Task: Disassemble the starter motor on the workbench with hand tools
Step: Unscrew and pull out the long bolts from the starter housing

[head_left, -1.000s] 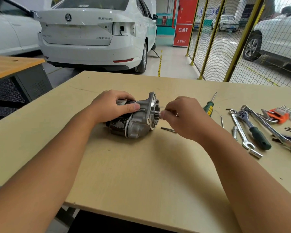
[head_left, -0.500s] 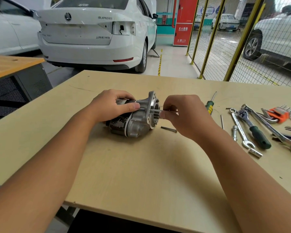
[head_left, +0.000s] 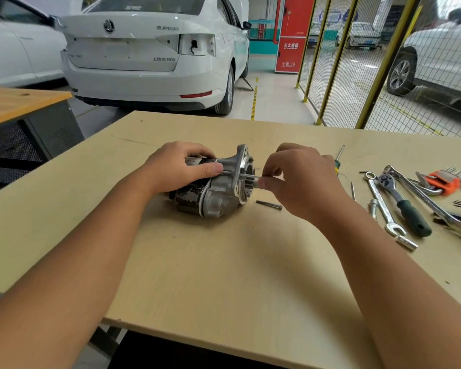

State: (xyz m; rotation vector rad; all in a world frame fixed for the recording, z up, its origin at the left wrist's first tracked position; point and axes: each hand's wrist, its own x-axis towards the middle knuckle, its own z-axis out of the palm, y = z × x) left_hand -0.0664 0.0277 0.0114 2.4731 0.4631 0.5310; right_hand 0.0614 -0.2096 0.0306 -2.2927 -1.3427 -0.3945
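On the pale plywood bench (head_left: 224, 275) lay the motor (head_left: 213, 190), black drum and cast-grey flange. The left hand (head_left: 181, 166) gripped its body; the right hand (head_left: 301, 179) pinched a thin steel bolt (head_left: 246, 176). Wrenches (head_left: 378, 198) lay beside.

White car (head_left: 149, 62) boot lid — "SUPERB" lettering, Skoda badge. Red cabinet (head_left: 290, 35) — "110" readable at bottom, Chinese characters too small.

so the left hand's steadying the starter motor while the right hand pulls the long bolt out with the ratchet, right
Not quite. The head view shows the right hand pinching the long bolt with bare fingers; the ratchet lies unused on the workbench. The left hand does grip the starter motor.
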